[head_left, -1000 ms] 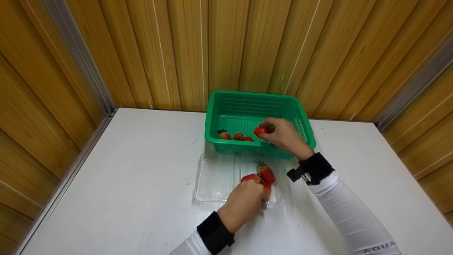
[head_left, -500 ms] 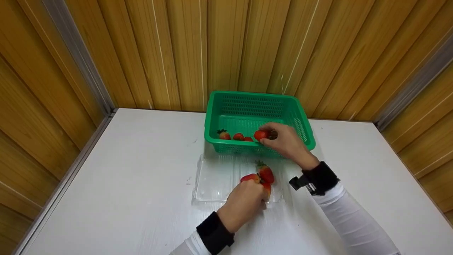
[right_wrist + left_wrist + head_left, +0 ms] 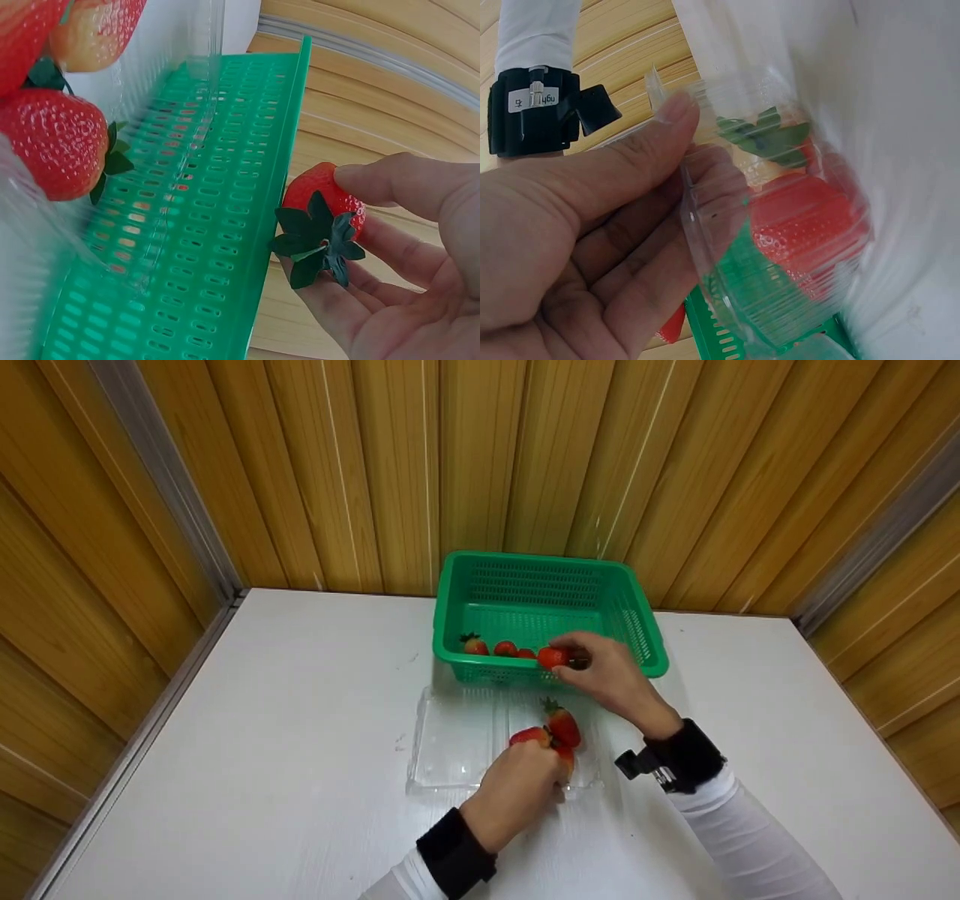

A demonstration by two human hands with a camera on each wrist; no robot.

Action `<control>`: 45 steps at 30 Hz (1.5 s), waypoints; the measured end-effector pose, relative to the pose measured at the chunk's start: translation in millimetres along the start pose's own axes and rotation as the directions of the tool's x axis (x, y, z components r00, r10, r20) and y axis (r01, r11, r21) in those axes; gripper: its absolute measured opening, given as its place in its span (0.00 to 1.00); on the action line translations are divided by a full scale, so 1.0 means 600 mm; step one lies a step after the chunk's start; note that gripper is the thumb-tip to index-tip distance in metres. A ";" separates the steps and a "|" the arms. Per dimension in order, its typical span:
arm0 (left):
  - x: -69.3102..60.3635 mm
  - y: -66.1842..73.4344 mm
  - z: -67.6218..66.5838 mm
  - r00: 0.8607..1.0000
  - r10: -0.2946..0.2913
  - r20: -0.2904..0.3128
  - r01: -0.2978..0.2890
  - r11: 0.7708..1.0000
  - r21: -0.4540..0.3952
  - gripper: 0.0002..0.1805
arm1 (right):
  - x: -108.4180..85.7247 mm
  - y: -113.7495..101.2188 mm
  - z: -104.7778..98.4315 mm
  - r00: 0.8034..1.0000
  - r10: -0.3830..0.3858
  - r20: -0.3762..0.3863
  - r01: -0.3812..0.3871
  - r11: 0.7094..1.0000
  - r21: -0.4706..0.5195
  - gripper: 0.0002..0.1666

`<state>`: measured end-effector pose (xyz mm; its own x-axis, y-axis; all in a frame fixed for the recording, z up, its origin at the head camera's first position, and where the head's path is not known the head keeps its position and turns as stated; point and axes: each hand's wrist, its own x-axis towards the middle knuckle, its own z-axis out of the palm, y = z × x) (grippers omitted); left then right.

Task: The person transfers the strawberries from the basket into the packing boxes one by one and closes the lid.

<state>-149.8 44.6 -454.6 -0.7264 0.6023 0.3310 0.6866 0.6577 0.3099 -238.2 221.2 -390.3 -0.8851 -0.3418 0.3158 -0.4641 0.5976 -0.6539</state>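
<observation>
My right hand (image 3: 604,671) pinches a strawberry (image 3: 324,202) between thumb and fingers, just above the front rim of the green basket (image 3: 442,585). In the right wrist view its leafy cap faces the camera. My left hand (image 3: 630,210) grips the near edge of a clear plastic box (image 3: 450,742), thumb on one side of the wall and fingers on the other. Several strawberries sit in the right part of that box; one (image 3: 562,727) lies with its leaves toward the basket, and my left hand partly covers the others. More strawberries (image 3: 475,645) rest inside the basket along its front wall.
The box and basket stand on a white table (image 3: 300,697), with the basket behind the box. Wood-patterned panels (image 3: 480,457) rise behind the table and at both sides. Each wrist wears a black strap (image 3: 686,754) below a white sleeve.
My right hand has come toward me, carrying its strawberry from inside the basket to the front rim. My left hand, the box and the strawberries in it have stayed in place.
</observation>
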 end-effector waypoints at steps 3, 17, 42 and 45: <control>0.000 0.000 -0.001 1.000 0.000 0.002 0.000 1.000 0.005 0.07 | -0.007 -0.004 0.002 1.000 -0.006 0.000 0.006 1.000 -0.005 0.20; 0.000 -0.002 0.000 0.999 0.027 -0.027 -0.027 1.000 -0.003 0.09 | -0.033 -0.007 0.023 0.997 -0.068 -0.038 0.068 0.998 0.011 0.22; 0.000 -0.001 0.003 0.995 0.074 -0.069 -0.066 0.992 0.110 0.13 | -0.044 0.018 0.064 0.999 -0.018 0.042 0.019 0.999 -0.034 0.19; 0.000 -0.001 0.003 0.995 0.075 -0.069 -0.066 0.991 0.113 0.12 | -0.044 0.022 0.068 0.999 -0.019 0.047 0.021 0.999 -0.038 0.19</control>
<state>-150.3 45.0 -456.5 -0.6692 0.6169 0.4143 0.7254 0.6633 0.1841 -219.5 208.3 -435.4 -0.8736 -0.3866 0.2955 -0.4831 0.6174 -0.6208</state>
